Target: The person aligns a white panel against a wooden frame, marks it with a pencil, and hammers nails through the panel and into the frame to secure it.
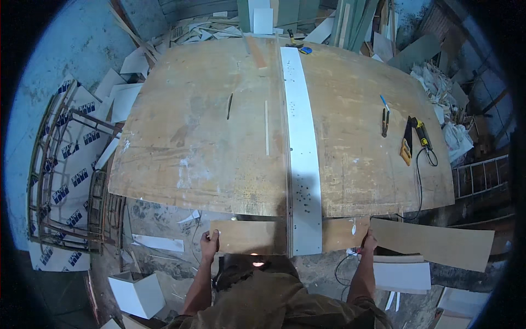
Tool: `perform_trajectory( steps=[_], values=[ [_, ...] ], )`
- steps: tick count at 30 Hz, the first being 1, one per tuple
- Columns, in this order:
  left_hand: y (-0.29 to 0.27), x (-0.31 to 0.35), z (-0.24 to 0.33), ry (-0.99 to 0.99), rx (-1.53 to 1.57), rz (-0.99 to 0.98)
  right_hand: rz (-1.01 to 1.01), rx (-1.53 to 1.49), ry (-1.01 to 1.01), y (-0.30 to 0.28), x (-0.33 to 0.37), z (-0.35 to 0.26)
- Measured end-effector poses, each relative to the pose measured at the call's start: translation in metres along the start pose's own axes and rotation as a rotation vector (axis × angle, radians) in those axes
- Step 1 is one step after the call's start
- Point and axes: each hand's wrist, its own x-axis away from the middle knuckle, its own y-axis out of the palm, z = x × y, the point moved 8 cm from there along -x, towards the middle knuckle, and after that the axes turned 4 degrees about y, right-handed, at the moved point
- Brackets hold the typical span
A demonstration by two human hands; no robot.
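A thin brown board (246, 237) at the bottom middle is gripped at both ends by the left hand (209, 243) and right hand (370, 241). It looks light, stiff and bendy.

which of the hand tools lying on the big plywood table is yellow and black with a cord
The yellow-and-black corded power tool near the table's right edge; the dark pliers beside it have no cord.

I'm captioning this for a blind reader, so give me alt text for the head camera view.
Seen from above, a person's left hand and right hand grip the near ends of a wooden board below a large plywood worktable. A long white strip runs across the table, with pliers and a yellow power tool at right.
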Motion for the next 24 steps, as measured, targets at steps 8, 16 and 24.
perform_trajectory(
  steps=[8, 16, 24],
  values=[
    [0.084, -0.017, 0.176, 0.607, -0.197, -0.077, 0.534, 0.418, -0.219, -0.028, 0.016, -0.064],
    [0.322, -0.162, 0.318, 1.099, -0.706, -0.179, -0.092, 0.32, -0.539, 0.318, 0.11, -0.164],
    [0.435, -0.228, 0.351, 1.379, -0.937, -0.474, 0.0, 0.183, -0.362, 0.423, 0.103, -0.132]
  ],
)
